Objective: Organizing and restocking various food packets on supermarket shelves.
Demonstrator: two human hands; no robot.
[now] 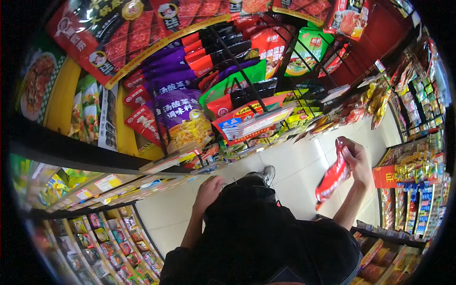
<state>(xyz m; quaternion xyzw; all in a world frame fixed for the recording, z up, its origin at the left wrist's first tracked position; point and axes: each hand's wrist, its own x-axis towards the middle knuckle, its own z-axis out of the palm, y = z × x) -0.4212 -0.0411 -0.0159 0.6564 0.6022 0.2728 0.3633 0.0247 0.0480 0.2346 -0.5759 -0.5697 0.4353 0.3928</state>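
Observation:
Out to the right, over the tiled floor, my right hand [359, 162] pinches a glossy red packet [333, 178] by its upper end. The packet slants down and to the left, away from the shelf. My left hand [209, 192] hangs beside my black clothing [256, 228] with its fingers curled. No object shows in it, though its fingertips are partly hidden. Ahead of me, purple seasoning packets [185, 117] stand in a wire rack, with red-and-black packets [199, 60] behind them. A green-and-white packet [308, 50] hangs further right.
Below the racks run shelf edges with price tags [108, 181]. Shelves of small packaged goods [114, 245] stand at lower left. More packaged goods [409, 167] line the right side. A pale tiled floor [295, 164] lies between, with my grey shoe [269, 174] on it.

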